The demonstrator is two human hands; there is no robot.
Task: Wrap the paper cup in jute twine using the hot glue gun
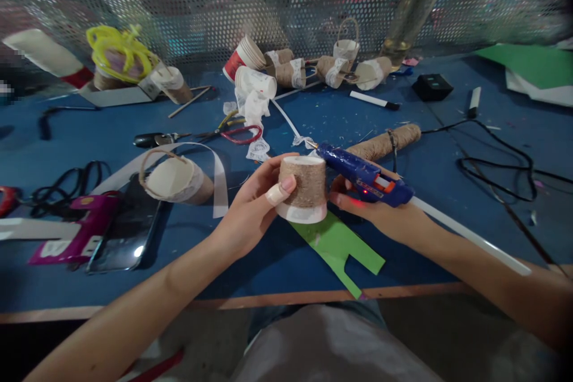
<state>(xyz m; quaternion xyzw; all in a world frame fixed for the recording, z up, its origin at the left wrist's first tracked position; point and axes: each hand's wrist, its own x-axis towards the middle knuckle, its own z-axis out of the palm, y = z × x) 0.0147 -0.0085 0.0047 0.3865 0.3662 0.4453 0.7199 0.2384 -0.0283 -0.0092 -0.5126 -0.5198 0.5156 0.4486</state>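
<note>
My left hand (pixel 259 200) grips a paper cup (pixel 304 185) wrapped in brown twine, held upside down with its white rim at the bottom. A bandage or tape covers the left thumb. In my right hand (pixel 358 206) is a blue glue gun (pixel 358 173), its nozzle pointing left near the cup's top edge. A white glue stick (pixel 470 236) sticks out of its back, and a red light glows on its side. Under the cup lies a green cut sheet (pixel 338 245). Behind the glue gun rests a twine-wrapped roll (pixel 394 140).
Left are a lace-trimmed cup with handle (pixel 179 179), a purple glue gun (pixel 85 227), a phone (pixel 128 239) and red-handled scissors (pixel 242 134). Several wrapped cups (pixel 286 74), lace (pixel 255 110) and a marker (pixel 373 100) lie farther back. A cable (pixel 496 161) loops at right; a perforated metal screen (pixel 286 6) stands behind.
</note>
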